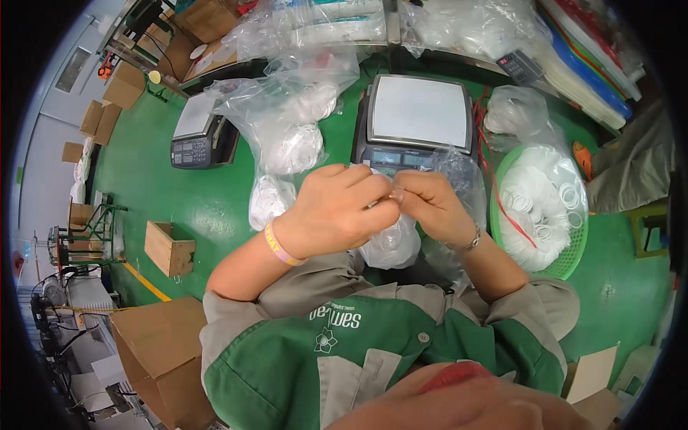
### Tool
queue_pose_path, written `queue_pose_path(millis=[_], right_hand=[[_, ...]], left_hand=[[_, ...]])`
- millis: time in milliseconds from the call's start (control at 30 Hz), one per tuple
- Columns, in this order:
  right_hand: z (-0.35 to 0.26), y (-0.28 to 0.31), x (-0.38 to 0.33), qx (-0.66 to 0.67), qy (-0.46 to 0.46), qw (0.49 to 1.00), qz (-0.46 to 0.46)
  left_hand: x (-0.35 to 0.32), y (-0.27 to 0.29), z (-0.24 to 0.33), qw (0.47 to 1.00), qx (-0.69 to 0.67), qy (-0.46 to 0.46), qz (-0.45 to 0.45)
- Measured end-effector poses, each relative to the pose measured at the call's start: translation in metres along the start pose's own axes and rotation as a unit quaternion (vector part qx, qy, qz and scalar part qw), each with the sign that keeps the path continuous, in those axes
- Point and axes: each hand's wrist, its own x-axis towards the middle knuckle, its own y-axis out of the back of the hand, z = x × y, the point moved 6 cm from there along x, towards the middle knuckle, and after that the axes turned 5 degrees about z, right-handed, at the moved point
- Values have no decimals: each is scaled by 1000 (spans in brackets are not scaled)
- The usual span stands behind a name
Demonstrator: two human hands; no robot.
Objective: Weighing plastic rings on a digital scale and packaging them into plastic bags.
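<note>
— Fingers of both hands, what are they doing?
— Both my left hand [337,211] and right hand [430,204] pinch the clear bag [459,179] at mid-frame, just below the scale [419,111].

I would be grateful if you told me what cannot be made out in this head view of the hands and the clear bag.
- Mouth of the clear plastic bag: covered by the left hand and right hand.
- Bag contents: white, shapes blurred by the film.
- Front of the scale: partly hidden behind the hands; display too small to tell.
- Green basket of white rings: count unclear under plastic.
</note>
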Motion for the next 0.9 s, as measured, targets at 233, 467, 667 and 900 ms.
queue_pose_path(millis=[233,467,667,900], right_hand=[[15,20,4,0,-19,993,117],[70,59,10,86,-147,963,210],[-6,11,7,335,-101,935,60],[-9,17,5,-79,143,987,-2]], left_hand=[[-2,2,10,997,4,-11,-73],[-7,8,-3,978,-202,44,14],[-24,-45,-30,934,-269,231,32],[-55,-50,-59,696,-529,479,82]])
